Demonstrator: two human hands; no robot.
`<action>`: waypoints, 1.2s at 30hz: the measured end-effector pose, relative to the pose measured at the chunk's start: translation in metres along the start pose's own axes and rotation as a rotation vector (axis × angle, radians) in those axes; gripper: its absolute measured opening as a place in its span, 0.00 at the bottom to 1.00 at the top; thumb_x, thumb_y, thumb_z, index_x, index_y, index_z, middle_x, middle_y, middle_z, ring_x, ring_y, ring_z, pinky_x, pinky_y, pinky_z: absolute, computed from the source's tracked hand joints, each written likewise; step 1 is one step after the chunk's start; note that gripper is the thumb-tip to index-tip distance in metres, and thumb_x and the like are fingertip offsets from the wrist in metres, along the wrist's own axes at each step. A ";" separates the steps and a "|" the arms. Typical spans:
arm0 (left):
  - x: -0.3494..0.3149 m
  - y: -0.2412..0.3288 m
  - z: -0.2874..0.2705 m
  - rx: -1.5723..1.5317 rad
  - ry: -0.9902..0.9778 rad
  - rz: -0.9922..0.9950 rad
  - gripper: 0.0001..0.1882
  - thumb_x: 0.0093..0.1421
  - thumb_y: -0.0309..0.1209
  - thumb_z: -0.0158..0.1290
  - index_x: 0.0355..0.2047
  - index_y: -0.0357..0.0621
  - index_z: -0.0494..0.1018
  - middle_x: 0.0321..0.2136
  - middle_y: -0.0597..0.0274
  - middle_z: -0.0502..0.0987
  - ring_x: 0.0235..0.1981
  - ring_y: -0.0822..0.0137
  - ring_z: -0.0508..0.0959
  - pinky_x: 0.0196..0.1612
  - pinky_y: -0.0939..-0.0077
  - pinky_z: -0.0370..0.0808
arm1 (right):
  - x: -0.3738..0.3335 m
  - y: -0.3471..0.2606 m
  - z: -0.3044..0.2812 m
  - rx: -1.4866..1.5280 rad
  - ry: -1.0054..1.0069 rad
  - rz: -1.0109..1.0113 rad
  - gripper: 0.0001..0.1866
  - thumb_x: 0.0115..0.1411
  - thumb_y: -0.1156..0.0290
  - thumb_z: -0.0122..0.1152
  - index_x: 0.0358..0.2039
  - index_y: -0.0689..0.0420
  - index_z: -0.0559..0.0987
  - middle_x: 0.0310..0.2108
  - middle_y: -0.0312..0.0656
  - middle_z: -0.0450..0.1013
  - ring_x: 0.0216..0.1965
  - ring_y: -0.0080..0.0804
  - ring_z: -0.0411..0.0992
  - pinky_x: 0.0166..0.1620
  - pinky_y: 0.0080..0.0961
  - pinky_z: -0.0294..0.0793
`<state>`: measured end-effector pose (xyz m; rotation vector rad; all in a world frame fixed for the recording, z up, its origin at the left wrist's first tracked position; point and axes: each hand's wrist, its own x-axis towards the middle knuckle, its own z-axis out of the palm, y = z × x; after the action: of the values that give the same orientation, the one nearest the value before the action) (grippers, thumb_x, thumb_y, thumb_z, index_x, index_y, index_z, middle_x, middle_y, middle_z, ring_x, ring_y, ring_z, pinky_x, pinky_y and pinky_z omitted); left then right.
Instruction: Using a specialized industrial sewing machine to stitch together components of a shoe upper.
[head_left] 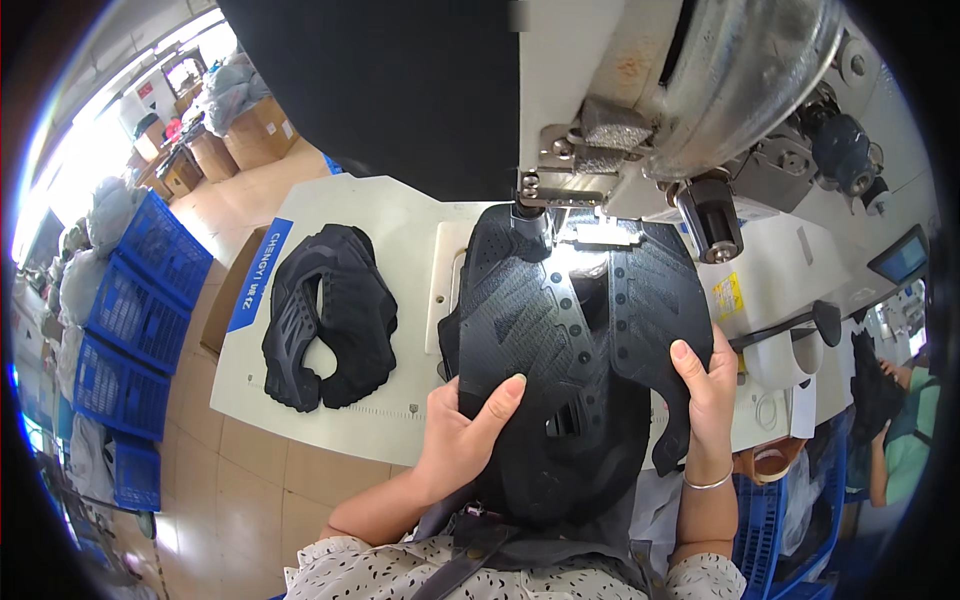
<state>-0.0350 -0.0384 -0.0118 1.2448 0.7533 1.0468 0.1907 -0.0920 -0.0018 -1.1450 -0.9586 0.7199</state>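
A black shoe upper (530, 370) with a textured, glossy overlay and rows of eyelets lies under the head of a sewing machine (600, 165). Its far end is beneath the lit needle area, where the needle itself is too small to make out. My left hand (470, 430) grips the upper's left edge, thumb on top and fingers hidden below. On the other side, my right hand (706, 385) holds the right flap the same way, its thumb on the edge. More black material hangs over the table's near edge toward my lap.
Another pile of black shoe uppers (375, 320) rests on the white table (420, 215) at left. Blue crates (125, 375) are stacked along the left, with cardboard boxes (255, 135) farther back. A small screen (900, 257) stands at right, near a person in green (905, 430) holding black material.
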 end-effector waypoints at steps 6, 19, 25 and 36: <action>0.005 0.008 -0.007 0.066 -0.025 0.032 0.11 0.58 0.30 0.51 0.33 0.30 0.71 0.28 0.65 0.76 0.27 0.79 0.71 0.31 0.84 0.70 | -0.001 0.003 -0.001 0.043 0.017 0.010 0.14 0.56 0.72 0.56 0.41 0.66 0.72 0.36 0.38 0.72 0.36 0.21 0.69 0.42 0.17 0.67; 0.006 0.009 -0.005 0.023 -0.063 0.044 0.10 0.58 0.28 0.50 0.34 0.30 0.72 0.28 0.64 0.76 0.28 0.79 0.71 0.32 0.83 0.70 | 0.010 0.002 -0.006 0.081 -0.032 0.072 0.14 0.56 0.73 0.55 0.42 0.65 0.71 0.36 0.38 0.72 0.36 0.20 0.69 0.42 0.17 0.68; 0.005 0.012 -0.003 -0.036 -0.068 0.022 0.11 0.59 0.29 0.50 0.35 0.31 0.72 0.29 0.63 0.76 0.28 0.78 0.72 0.32 0.83 0.71 | 0.015 0.002 -0.010 0.082 -0.054 0.050 0.15 0.56 0.74 0.56 0.43 0.65 0.71 0.37 0.38 0.72 0.36 0.21 0.69 0.42 0.17 0.68; 0.013 0.016 -0.012 -0.023 -0.036 0.001 0.10 0.58 0.28 0.51 0.34 0.31 0.72 0.28 0.63 0.76 0.27 0.78 0.72 0.32 0.84 0.71 | 0.005 0.003 -0.005 0.047 -0.034 0.013 0.13 0.56 0.74 0.55 0.41 0.65 0.71 0.37 0.38 0.72 0.36 0.20 0.69 0.42 0.17 0.68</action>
<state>-0.0444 -0.0221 0.0025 1.2415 0.7116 1.0284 0.1971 -0.0887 -0.0036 -1.1021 -0.9592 0.7711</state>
